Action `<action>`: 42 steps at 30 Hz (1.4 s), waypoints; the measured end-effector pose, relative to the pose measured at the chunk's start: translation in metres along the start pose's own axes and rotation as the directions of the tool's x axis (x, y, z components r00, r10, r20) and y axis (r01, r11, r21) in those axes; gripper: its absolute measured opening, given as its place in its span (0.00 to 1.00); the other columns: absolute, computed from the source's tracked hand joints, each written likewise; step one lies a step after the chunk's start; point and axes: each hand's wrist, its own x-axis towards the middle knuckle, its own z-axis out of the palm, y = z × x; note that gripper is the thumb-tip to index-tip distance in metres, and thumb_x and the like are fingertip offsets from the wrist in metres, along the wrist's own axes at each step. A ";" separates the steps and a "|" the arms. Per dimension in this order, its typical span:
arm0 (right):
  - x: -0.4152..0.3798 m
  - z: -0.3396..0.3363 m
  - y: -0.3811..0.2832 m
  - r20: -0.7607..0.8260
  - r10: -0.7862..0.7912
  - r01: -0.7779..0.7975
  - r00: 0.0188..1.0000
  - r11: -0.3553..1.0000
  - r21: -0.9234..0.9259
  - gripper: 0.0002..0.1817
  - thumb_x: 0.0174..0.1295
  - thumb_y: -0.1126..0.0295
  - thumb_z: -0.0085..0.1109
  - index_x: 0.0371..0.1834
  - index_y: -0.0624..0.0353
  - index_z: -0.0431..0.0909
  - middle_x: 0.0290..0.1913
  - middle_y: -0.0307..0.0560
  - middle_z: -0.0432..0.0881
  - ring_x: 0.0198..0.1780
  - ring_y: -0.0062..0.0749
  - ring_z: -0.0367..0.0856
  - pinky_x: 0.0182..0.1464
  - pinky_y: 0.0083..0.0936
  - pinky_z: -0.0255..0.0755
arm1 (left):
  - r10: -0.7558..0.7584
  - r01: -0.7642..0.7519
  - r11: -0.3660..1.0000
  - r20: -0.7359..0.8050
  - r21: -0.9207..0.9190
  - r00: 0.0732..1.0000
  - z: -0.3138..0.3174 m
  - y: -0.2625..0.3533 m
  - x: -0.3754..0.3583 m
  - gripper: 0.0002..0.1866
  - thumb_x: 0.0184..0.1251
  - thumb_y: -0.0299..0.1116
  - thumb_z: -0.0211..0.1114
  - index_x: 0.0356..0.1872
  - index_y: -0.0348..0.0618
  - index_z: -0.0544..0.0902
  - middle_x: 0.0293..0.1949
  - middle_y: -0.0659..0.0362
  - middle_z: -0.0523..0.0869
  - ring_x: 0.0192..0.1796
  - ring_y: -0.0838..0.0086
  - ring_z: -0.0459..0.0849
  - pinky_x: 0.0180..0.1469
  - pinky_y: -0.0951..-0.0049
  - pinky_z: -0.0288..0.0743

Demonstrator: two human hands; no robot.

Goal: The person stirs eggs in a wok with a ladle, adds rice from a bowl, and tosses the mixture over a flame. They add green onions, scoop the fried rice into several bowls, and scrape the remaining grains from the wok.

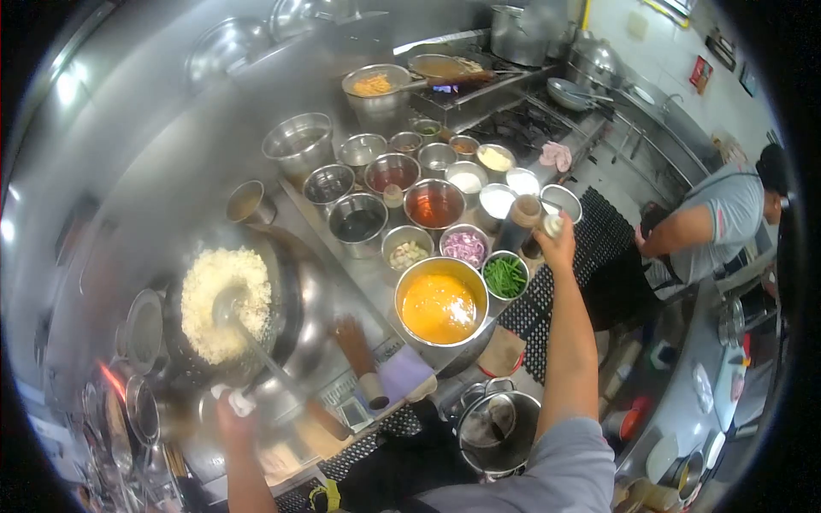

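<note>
Right hand (558, 245) curls round a white-capped bottle (552, 226), beyond and right of the steel pot (399, 295) of yellow liquid (436, 308). Bottle is partly hidden; probably fairly light, smooth, possibly slippery; best held round the body, below the cap. Left hand (233, 421), blurred, appears closed on a white cloth (243, 402) at the near edge of the wok (315, 299), left. Wok: rounded, shiny metal, likely heavy, hot; hold its rim through cloth. Rice (224, 265) looks pale, soft, loose; ladle (256, 344) rests in it.

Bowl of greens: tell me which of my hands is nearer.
Right: your right hand is close beside the bowl of greens; your left hand is far off to its left, by the wok.
</note>
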 end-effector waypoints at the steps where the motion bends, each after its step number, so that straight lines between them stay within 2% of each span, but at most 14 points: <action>1: -0.003 -0.004 0.006 -0.024 0.010 -0.008 1.000 0.996 0.084 0.37 0.43 0.69 0.72 0.59 0.63 0.66 0.51 0.59 0.77 0.52 0.47 0.78 0.56 0.34 0.70 | -0.091 0.091 0.994 0.014 -0.059 0.996 -0.002 -0.002 0.003 0.07 0.59 0.39 0.57 0.34 0.49 0.77 0.30 0.59 0.84 0.31 0.66 0.85 0.21 0.71 0.69; 4: -0.004 -0.047 -0.039 -0.070 -0.029 0.031 0.997 0.999 0.038 0.37 0.43 0.68 0.73 0.59 0.64 0.67 0.51 0.55 0.77 0.52 0.41 0.76 0.56 0.32 0.69 | -0.275 0.288 0.918 0.083 -0.273 0.958 -0.002 0.015 0.003 0.08 0.59 0.38 0.56 0.34 0.48 0.77 0.29 0.59 0.84 0.30 0.65 0.84 0.23 0.68 0.72; 6: 0.008 -0.080 -0.087 -0.101 -0.165 0.175 0.981 0.979 0.106 0.40 0.43 0.71 0.72 0.63 0.63 0.65 0.56 0.53 0.75 0.58 0.38 0.74 0.61 0.30 0.66 | -0.606 0.686 0.405 0.385 -0.604 0.696 -0.003 0.081 -0.002 0.07 0.60 0.38 0.56 0.34 0.48 0.77 0.28 0.59 0.83 0.30 0.64 0.84 0.25 0.67 0.74; 8: 0.008 -0.120 -0.181 -0.059 -0.182 0.189 0.982 0.968 0.166 0.45 0.47 0.77 0.70 0.70 0.60 0.57 0.62 0.54 0.70 0.63 0.35 0.70 0.64 0.29 0.64 | -0.646 0.742 0.272 0.455 -0.612 0.613 0.002 0.107 -0.002 0.07 0.61 0.37 0.55 0.34 0.48 0.77 0.27 0.59 0.83 0.29 0.64 0.84 0.26 0.65 0.77; 10: 0.008 -0.129 -0.237 -0.174 -0.358 0.397 0.917 0.852 0.342 0.47 0.47 0.77 0.70 0.72 0.59 0.54 0.62 0.54 0.69 0.63 0.38 0.69 0.65 0.30 0.63 | -0.634 0.754 0.294 0.470 -0.587 0.613 0.002 0.132 -0.008 0.07 0.63 0.38 0.55 0.34 0.49 0.77 0.27 0.59 0.83 0.29 0.65 0.83 0.29 0.63 0.78; 13: -0.004 -0.087 -0.257 0.079 -0.431 0.392 0.899 0.871 0.295 0.49 0.43 0.72 0.74 0.71 0.60 0.58 0.61 0.54 0.71 0.62 0.41 0.71 0.63 0.33 0.65 | -0.582 0.770 0.271 0.539 -0.577 0.609 -0.001 0.110 -0.009 0.05 0.63 0.37 0.58 0.35 0.50 0.77 0.28 0.60 0.82 0.30 0.67 0.82 0.32 0.61 0.78; 18: -0.097 -0.014 -0.392 0.565 -0.677 0.720 0.471 0.665 0.197 0.47 0.42 0.66 0.74 0.68 0.59 0.61 0.55 0.59 0.76 0.56 0.56 0.75 0.56 0.40 0.72 | -0.526 0.772 0.186 0.602 -0.607 0.600 -0.004 0.104 -0.008 0.11 0.64 0.46 0.65 0.38 0.52 0.79 0.31 0.62 0.83 0.35 0.67 0.84 0.37 0.66 0.76; 22: -0.155 0.057 -0.471 0.720 -0.667 0.940 0.190 0.336 0.063 0.46 0.44 0.60 0.72 0.67 0.57 0.58 0.46 0.57 0.79 0.50 0.51 0.80 0.50 0.40 0.75 | -0.262 0.740 0.107 0.699 -0.664 0.665 -0.040 0.105 -0.038 0.19 0.64 0.44 0.65 0.49 0.41 0.77 0.41 0.53 0.85 0.42 0.62 0.85 0.41 0.66 0.80; 25: -0.168 0.099 -0.503 0.802 -0.531 0.914 0.273 0.403 -0.044 0.47 0.42 0.61 0.72 0.67 0.57 0.57 0.46 0.58 0.79 0.49 0.52 0.80 0.48 0.42 0.76 | -0.284 0.690 0.198 0.633 -0.697 0.720 -0.107 0.115 -0.072 0.23 0.64 0.38 0.65 0.55 0.35 0.75 0.45 0.49 0.84 0.42 0.62 0.85 0.40 0.66 0.81; 28: -0.183 0.099 -0.522 0.871 -0.478 0.967 0.119 0.255 0.008 0.48 0.41 0.59 0.72 0.67 0.57 0.55 0.46 0.57 0.80 0.48 0.52 0.81 0.47 0.43 0.77 | -0.376 0.457 0.374 0.319 -0.807 0.870 -0.193 0.112 -0.116 0.22 0.58 0.34 0.68 0.51 0.34 0.75 0.40 0.50 0.85 0.36 0.66 0.86 0.37 0.68 0.83; 34: -0.177 0.074 -0.545 0.907 -0.371 0.948 0.201 0.308 -0.084 0.48 0.40 0.56 0.72 0.69 0.50 0.60 0.49 0.56 0.80 0.51 0.50 0.80 0.51 0.42 0.75 | -0.388 0.268 0.562 0.036 -0.783 0.921 -0.301 0.075 -0.200 0.29 0.59 0.33 0.61 0.61 0.30 0.68 0.50 0.48 0.79 0.48 0.65 0.82 0.47 0.67 0.78; 37: -0.159 0.064 -0.515 0.888 -0.398 0.919 0.231 0.390 -0.064 0.48 0.40 0.57 0.74 0.68 0.54 0.62 0.50 0.54 0.80 0.51 0.46 0.80 0.54 0.36 0.74 | -0.446 0.228 0.557 -0.057 -0.799 0.893 -0.293 0.065 -0.214 0.28 0.57 0.36 0.64 0.57 0.32 0.71 0.40 0.45 0.85 0.34 0.65 0.85 0.33 0.69 0.81; 40: -0.163 0.062 -0.458 0.681 -0.651 0.556 0.334 0.720 0.416 0.50 0.39 0.59 0.77 0.68 0.59 0.60 0.54 0.53 0.78 0.56 0.40 0.77 0.59 0.34 0.70 | -0.481 0.283 0.563 -0.028 -0.776 0.876 -0.267 0.060 -0.210 0.27 0.58 0.37 0.64 0.56 0.32 0.71 0.40 0.46 0.85 0.35 0.65 0.85 0.34 0.69 0.81; 42: -0.188 0.040 -0.437 0.652 -0.557 -0.002 0.515 0.759 0.651 0.50 0.38 0.64 0.80 0.66 0.60 0.61 0.57 0.48 0.76 0.59 0.35 0.73 0.63 0.32 0.65 | -0.549 0.340 0.534 -0.011 -0.774 0.836 -0.241 0.123 -0.199 0.23 0.63 0.36 0.61 0.55 0.31 0.73 0.41 0.46 0.85 0.35 0.66 0.85 0.39 0.69 0.80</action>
